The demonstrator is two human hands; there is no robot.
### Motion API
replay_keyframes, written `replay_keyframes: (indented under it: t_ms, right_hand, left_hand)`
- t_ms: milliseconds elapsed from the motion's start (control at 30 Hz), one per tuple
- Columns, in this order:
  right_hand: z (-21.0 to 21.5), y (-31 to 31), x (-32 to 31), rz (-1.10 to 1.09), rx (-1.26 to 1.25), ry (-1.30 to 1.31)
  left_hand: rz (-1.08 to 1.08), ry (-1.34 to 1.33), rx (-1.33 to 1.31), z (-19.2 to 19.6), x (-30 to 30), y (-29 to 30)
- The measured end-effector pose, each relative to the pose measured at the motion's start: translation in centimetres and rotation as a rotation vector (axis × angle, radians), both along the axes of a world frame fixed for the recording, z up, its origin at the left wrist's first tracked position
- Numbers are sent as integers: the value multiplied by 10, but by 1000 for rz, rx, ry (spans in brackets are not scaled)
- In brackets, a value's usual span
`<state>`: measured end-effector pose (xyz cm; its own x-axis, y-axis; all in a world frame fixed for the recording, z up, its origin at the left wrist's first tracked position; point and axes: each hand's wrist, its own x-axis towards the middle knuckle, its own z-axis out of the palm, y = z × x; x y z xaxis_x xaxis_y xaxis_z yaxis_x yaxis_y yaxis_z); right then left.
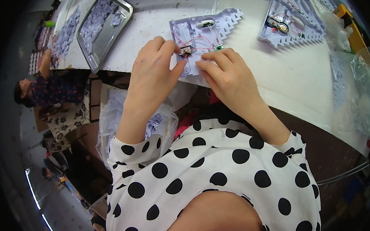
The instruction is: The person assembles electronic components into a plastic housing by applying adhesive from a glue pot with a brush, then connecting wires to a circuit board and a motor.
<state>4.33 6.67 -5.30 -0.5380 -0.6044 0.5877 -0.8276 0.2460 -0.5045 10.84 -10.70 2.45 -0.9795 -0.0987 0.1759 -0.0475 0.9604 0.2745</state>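
Seating, probably, wired module (187,51) in toothed shell (190,27) with half-spread left hand (153,65), curled right hand (231,74), cannot tell any pinch; should next clear red wires (197,37).

Bright tabletop (279,74) — white light strips (32,189) glow lower left — edges bowed, corners black.

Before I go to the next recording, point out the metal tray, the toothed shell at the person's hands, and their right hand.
Metal tray (104,41): head view, on its bare floor.
Toothed shell (193,30): head view, on its pale inner face.
Right hand (230,71): head view, on the back of the hand.
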Motion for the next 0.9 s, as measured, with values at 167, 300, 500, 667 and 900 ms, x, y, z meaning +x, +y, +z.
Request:
replay_keyframes:
  t_ms: [167,300,500,667,900]
  right_hand:
    - [6,-8,-15,-71,7,124]
    - [15,-21,-30,-178,94,109]
    - [25,-31,-43,-210,51,176]
    - [38,-38,-48,-266,-20,154]
    - [37,-35,-58,-320,-10,108]
  left_hand:
    - [39,8,-14,-3,5,-3]
    - [73,-6,138,-10,2,-4]
    - [87,57,196,-18,5,-9]
    - [143,159,202,-23,2,-4]
    - [104,237,127,-30,0,-5]
